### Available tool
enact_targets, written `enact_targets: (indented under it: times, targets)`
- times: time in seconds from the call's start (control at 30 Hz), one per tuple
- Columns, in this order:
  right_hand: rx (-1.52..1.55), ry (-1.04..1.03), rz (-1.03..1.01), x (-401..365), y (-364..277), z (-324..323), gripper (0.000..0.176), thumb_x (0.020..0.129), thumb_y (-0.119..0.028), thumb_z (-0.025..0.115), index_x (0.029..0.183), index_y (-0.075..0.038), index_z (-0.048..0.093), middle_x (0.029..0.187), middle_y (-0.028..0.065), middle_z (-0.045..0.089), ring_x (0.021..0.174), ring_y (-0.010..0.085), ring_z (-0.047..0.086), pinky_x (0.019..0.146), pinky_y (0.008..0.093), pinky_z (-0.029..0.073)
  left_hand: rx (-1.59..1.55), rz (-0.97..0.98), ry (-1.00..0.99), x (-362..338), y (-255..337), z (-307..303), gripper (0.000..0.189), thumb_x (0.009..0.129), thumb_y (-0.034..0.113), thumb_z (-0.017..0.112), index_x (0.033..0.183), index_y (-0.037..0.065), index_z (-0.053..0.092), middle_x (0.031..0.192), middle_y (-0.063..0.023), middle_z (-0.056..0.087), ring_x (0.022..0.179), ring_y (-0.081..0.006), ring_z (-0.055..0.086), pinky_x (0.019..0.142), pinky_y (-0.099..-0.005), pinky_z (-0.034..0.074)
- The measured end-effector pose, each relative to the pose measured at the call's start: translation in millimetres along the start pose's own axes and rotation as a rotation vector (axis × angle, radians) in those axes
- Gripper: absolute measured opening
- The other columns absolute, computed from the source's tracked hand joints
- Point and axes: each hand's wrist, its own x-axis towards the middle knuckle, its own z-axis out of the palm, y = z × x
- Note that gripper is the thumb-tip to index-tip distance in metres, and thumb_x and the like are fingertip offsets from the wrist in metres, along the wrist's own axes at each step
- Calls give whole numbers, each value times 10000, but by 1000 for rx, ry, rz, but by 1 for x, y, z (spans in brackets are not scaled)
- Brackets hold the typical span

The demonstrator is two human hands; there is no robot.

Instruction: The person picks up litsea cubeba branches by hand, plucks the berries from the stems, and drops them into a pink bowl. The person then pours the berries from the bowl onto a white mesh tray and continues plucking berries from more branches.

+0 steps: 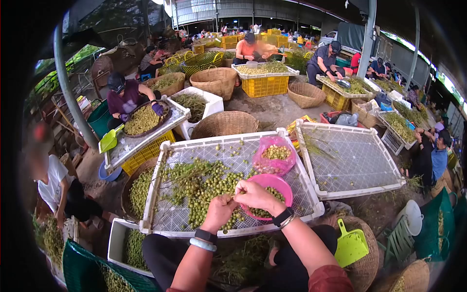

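My left hand (pixel 220 212) and my right hand (pixel 257 195) meet above the front of a white mesh tray (pixel 154 194), thumbs and fingers pinched together. Whatever sits between the fingertips is too small to make out. Round green fruits (pixel 206 192) with thin stems (pixel 187 174) are heaped on the tray, just beyond my left hand. Partly under my right hand stands a pink bowl (pixel 286 184) with green fruits inside. Behind it lies a pink plastic bag (pixel 262 164), its mouth showing paler, yellowish fruits (pixel 276 152).
To the right is another white mesh tray (pixel 350 158). A lime-green dustpan (pixel 351 246) rests by a wicker basket at lower right. A white foam box (pixel 116 243) of green fruits stands lower left. Wicker baskets (pixel 226 124) stand behind my tray. Several people work at trays around.
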Motion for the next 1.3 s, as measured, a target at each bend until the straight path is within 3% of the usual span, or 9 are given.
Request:
enact_targets:
  times: [0.3,0.5,0.53,0.63,0.77,0.9,1.07,1.13,1.3]
  targets:
    - [513,25,183,-2,-14,-1,24,873,-34,523,887,-16,515,618,-18,449,490,42,380,408,200,282,56,176,155,2,15,2,108,892,99,603,871,9,659,659,2,563,617,-53,474,558,-239,389]
    - [733,53,117,-11,-27,-4,97,907,-58,540,983,3,545,737,27,538,536,78,486,434,190,387,-630,-254,195,-12,31,-12,201,947,163,526,813,35,605,687,24,544,585,-53,457,550,-208,377]
    - [800,119,-24,-10,-32,-39,114,914,-76,538,1004,-6,540,772,32,538,563,77,487,455,200,389,-1008,-215,129,13,20,-17,187,964,167,480,847,56,575,733,3,562,608,-86,496,568,-224,410]
    - [642,220,18,-15,-27,-53,130,918,-84,543,1024,-10,535,781,9,515,604,48,471,467,180,363,-1240,-150,0,12,14,-29,213,971,202,446,1016,13,533,987,-123,611,871,-202,598,780,-365,508]
    - [567,149,113,-14,-20,-36,155,913,-110,582,1029,-8,572,727,-31,494,567,24,424,457,167,322,-1513,-94,-87,11,16,-22,412,919,254,539,1212,-30,483,1319,-207,487,1176,-312,513,1002,-486,419]
    - [366,44,79,-5,-22,-11,124,903,-129,608,986,-41,638,738,-35,555,553,-6,406,450,158,300,-1599,26,-197,10,15,-15,500,890,268,568,1267,-39,450,1372,-211,433,1219,-309,475,1033,-507,377]
    - [178,82,15,4,-18,21,194,815,-63,683,990,4,634,910,50,655,866,127,601,755,288,487,-1568,12,-145,12,16,-7,437,922,289,514,1203,-45,516,1380,-203,431,1231,-288,466,1049,-468,364]
    - [97,128,-89,17,5,32,177,812,-67,686,963,5,627,908,65,654,854,126,599,748,287,488,-1473,-85,16,13,24,-3,387,961,304,459,1125,-25,579,1353,-213,461,1212,-279,486,1032,-450,382]
    - [57,139,-83,17,11,35,199,789,-115,707,879,7,579,800,89,640,769,147,605,685,325,496,-1720,-120,-87,10,11,-5,557,940,470,457,1182,-29,508,1257,-236,523,1138,-316,529,1012,-460,387]
